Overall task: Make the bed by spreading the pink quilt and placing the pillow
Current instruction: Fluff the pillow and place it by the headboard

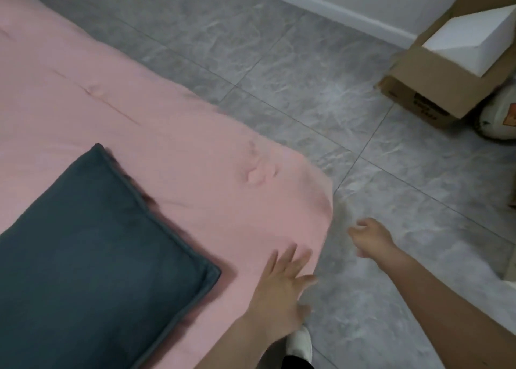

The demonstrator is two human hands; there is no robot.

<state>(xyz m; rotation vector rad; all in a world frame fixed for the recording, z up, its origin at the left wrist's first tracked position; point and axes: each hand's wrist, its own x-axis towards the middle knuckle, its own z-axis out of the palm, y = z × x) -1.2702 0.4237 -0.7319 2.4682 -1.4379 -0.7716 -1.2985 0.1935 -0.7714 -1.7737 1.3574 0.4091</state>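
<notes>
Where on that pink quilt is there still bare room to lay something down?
The pink quilt lies bare beyond the dark pillow, up to its floor-side edge. A narrower strip runs between the pillow and the left hand. The near left is crowded by the pillow.

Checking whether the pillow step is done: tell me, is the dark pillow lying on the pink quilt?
Yes, the dark pillow lies flat on the pink quilt, beside the left hand.

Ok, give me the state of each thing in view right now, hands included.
pink quilt: spread flat, a few puckers near the corner
pillow: lying on the quilt
left hand: fingers straight, on the quilt edge
right hand: loosely curled, holding nothing, over the floor
cardboard box: open, white foam block inside
</notes>
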